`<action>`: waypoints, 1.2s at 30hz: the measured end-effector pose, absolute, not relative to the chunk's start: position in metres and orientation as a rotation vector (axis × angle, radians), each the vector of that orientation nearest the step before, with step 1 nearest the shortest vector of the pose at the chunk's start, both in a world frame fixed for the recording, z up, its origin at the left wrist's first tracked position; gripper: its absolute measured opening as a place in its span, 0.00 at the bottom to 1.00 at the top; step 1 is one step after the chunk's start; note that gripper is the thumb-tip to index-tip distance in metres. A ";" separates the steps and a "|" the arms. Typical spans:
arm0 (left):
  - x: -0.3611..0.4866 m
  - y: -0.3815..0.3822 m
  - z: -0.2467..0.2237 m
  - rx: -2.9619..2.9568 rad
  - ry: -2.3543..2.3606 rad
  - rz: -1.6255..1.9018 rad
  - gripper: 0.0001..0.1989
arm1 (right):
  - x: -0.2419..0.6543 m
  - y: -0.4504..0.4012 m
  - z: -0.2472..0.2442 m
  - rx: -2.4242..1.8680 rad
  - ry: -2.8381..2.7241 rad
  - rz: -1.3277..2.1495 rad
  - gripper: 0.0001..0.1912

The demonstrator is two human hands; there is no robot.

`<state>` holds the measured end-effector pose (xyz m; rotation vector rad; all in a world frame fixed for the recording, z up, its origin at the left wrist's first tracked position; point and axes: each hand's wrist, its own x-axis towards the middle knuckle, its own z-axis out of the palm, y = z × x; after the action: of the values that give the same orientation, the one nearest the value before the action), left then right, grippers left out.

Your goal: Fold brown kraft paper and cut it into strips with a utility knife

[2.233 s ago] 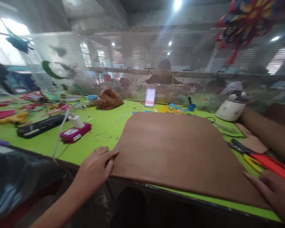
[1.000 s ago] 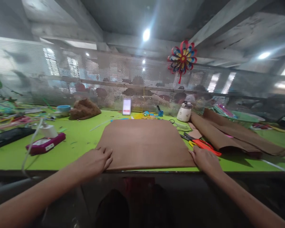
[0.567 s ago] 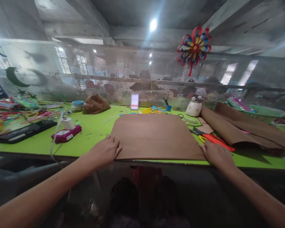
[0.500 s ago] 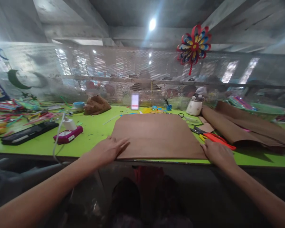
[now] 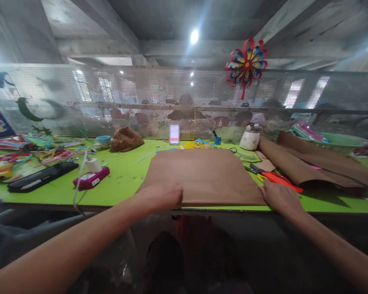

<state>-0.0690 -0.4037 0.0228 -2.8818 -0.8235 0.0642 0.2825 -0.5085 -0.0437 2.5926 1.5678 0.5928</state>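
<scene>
A folded sheet of brown kraft paper [image 5: 208, 173] lies flat at the table's front edge, its far corners cut at a slant. My left hand [image 5: 162, 195] rests on the near left part of the sheet, fingers curled together at its front edge. At the near right corner, my right hand [image 5: 280, 197] grips the paper between thumb and fingers; its fingertips are partly hidden. Just beyond that hand lie scissors with orange-red handles [image 5: 280, 181], their dark blades pointing left.
Rolled brown paper [image 5: 290, 163] lies on the right. A white bottle [image 5: 250, 136] and a phone [image 5: 174, 134] stand at the back. To the left are a purple power strip [image 5: 93, 178], a black case [image 5: 43, 176] and coloured strips. A mesh screen [image 5: 141, 94] borders the green table [image 5: 125, 175].
My left hand has slid right along the paper's front edge, and its fingers went from stretched out to curled. My right hand stays at the right corner. The view has tilted slightly.
</scene>
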 end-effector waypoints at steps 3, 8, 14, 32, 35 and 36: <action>-0.041 -0.424 0.020 -2.811 -0.902 0.031 0.16 | 0.285 -0.508 -0.046 2.605 1.578 0.633 0.15; -0.021 -0.439 0.006 -2.643 -1.151 -0.074 0.20 | 0.286 -0.513 -0.036 2.637 1.608 0.730 0.16; -0.022 -0.438 0.008 -2.654 -1.121 -0.010 0.20 | 0.188 -0.529 -0.023 2.046 2.737 0.845 0.15; -0.016 -0.439 0.016 -2.660 -1.179 0.075 0.20 | 0.234 -0.574 -0.072 2.167 2.667 0.740 0.27; -0.014 -0.441 0.020 -2.666 -1.226 0.092 0.20 | 0.275 -0.589 -0.080 2.278 2.564 0.820 0.26; -0.014 -0.441 0.019 -2.668 -1.235 0.081 0.20 | 0.284 -0.592 -0.081 2.296 2.535 0.828 0.26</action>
<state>-0.0142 -0.4408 0.0190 -2.6683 -1.2346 0.0809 0.2838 -0.5922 -0.0815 2.2957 2.5349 0.8284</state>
